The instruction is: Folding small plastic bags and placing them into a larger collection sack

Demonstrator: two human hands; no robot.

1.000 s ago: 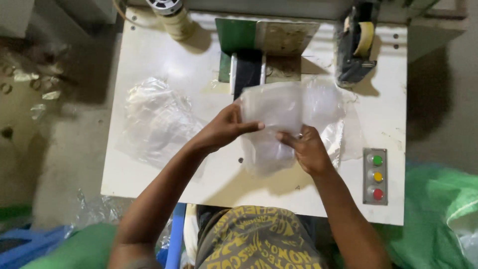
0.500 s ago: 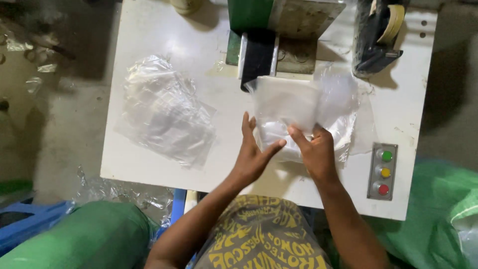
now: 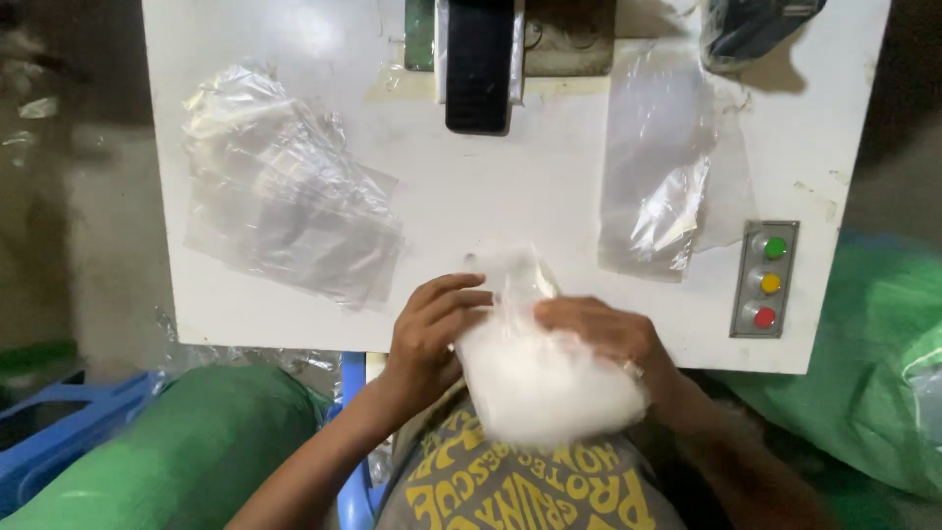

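At ten o'clock on the white table [image 3: 471,216] lies a heap of clear plastic bags [image 3: 285,201]. At six o'clock, over the table's near edge, the left hand [image 3: 429,339] and right hand [image 3: 599,339] clasp a blurred white filled pouch [image 3: 535,373] between them, fingers curled round its sides. More clear bags [image 3: 653,162] lie at two o'clock, beside a three-button panel [image 3: 765,280] at three.

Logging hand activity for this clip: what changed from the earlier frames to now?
Both hands drew the clear bag, now bulging with white filling, off the white table toward the body; left hand and right hand grip it at the table's near edge. The flat bag piles remain where they were.
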